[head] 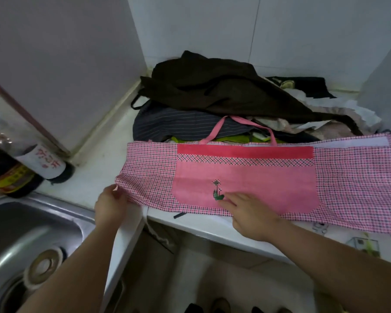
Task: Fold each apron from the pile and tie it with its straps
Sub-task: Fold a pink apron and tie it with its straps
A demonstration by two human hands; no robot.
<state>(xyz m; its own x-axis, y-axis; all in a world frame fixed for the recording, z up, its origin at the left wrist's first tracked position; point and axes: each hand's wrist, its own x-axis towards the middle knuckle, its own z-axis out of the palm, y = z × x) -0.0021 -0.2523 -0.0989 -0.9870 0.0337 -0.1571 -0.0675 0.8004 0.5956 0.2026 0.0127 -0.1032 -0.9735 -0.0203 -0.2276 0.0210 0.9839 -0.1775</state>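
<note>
Far left, dark bottle w/ white paper label [48, 161]: red characters, too blurred to read; no other legible writing. Left hand [110, 205] pinches the left end of the pink checked cloth apron w/ plain pink pocket [348, 181], which lies as a long band across the white counter [99, 168], in front of the pile of dark aprons [212, 96]. Right hand [248, 213] lies flat on the pocket, fingers straight, gripping nothing. Prob. light, limp, not slippery; best taken at ends/corners & kept taut.

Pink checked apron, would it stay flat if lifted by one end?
Probably not: the pink checked cloth apron puckers where the left hand grips its end, so likely floppy. It lies thin and flat, so probably light.
</note>
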